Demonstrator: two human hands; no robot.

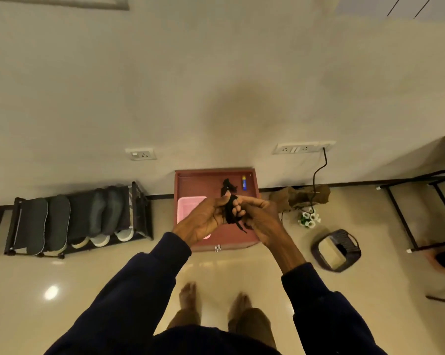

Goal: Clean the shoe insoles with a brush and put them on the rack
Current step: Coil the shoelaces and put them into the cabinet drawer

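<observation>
Both of my hands meet in front of me over a low red table (203, 183). My left hand (203, 221) and my right hand (260, 219) grip a bundle of black shoelaces (231, 213) between them, loose ends hanging below. More black lace (228, 187) lies on the table behind. Several dark insoles (60, 221) lie side by side on the top shelf of a black shoe rack (139, 201) at the left, against the wall. No brush is visible.
A pink tray (188, 208) and a small blue and yellow object (244, 184) lie on the red table. Shoes (101, 239) sit on the rack's lower shelf. A dark basket (336, 249), brown paper bag (301, 198), black cable and table legs (406, 219) stand at the right.
</observation>
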